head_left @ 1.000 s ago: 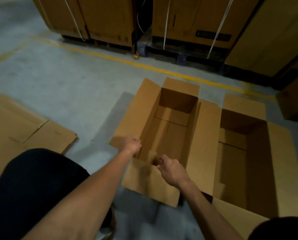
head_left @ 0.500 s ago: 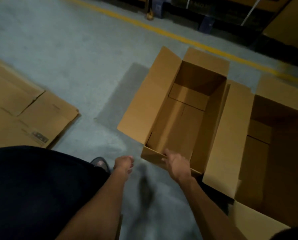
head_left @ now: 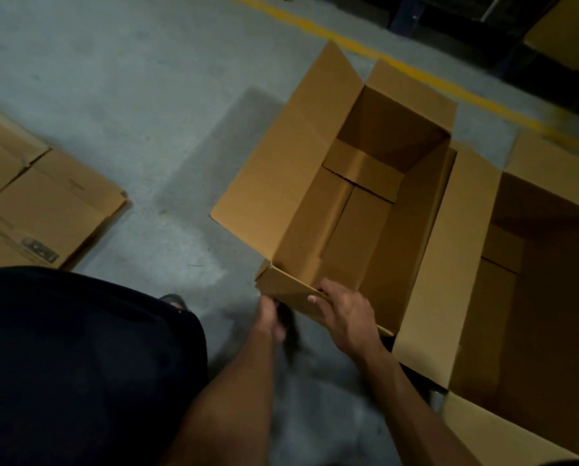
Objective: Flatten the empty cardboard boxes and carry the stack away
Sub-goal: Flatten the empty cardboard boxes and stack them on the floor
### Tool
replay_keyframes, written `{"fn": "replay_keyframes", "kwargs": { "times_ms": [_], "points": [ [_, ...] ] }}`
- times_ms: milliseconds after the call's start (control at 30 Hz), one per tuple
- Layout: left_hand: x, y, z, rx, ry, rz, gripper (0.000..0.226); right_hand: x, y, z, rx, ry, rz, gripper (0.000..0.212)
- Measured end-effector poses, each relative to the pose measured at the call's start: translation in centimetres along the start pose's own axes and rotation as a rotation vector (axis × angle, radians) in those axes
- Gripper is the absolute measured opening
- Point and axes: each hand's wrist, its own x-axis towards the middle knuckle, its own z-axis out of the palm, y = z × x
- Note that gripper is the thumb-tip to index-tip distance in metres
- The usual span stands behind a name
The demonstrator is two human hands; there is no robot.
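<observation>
Partly hidden: left hand (head_left: 270, 319) under open box's (head_left: 318, 183) near flap (head_left: 290, 290).

dark printed label on flattened cardboard (head_left: 46, 210), too blurred to read

left hand (head_left: 269, 317) fingers: hidden under box flap | second box (head_left: 547, 297): cropped right

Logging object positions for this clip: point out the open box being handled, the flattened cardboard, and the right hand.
open box (head_left: 283, 183): head view, left flap.
flattened cardboard (head_left: 51, 210): head view, top sheet.
right hand (head_left: 347, 316): head view, back of hand.
</observation>
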Motion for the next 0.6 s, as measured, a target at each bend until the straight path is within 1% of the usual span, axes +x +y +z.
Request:
{"fn": "replay_keyframes", "kwargs": {
  "times_ms": [67, 100, 200, 367, 433, 500, 600],
  "points": [
    [0.1, 0.5, 0.9, -0.090, 0.041, 0.023, 0.041, 0.1, 0.0, -0.2, 0.013, 0.029, -0.001, 0.009],
    [0.9, 0.4, 1.1, -0.132, 0.027, 0.024, 0.043, 0.1, 0.0, -0.2, 0.024, 0.035, -0.005, 0.009],
    [1.1, 0.2, 1.6, -0.152, 0.038, 0.038, 0.046, 0.5, 0.2, -0.4, 0.054, 0.028, -0.022, 0.008],
    [1.5, -0.4, 1.5, -0.225, 0.005, 0.031, 0.049, 0.6, -0.3, -0.6, 0.016, 0.016, -0.064, 0.013],
    [1.4, -0.3, 1.5, -0.227, 0.004, 0.038, 0.045, 0.7, -0.8, -0.8, -0.008, 0.023, -0.085, 0.015],
    [1.2, 0.2, 1.4, -0.240, -0.035, 0.056, 0.041, 1.0, -1.6, -1.1, -0.037, 0.042, -0.101, 0.018],
    [0.5, 1.8, 1.7, -0.268, -0.102, 0.131, 0.048, 1.8, -3.6, -1.9, -0.082, 0.092, -0.116, 0.022]
  ]
}}
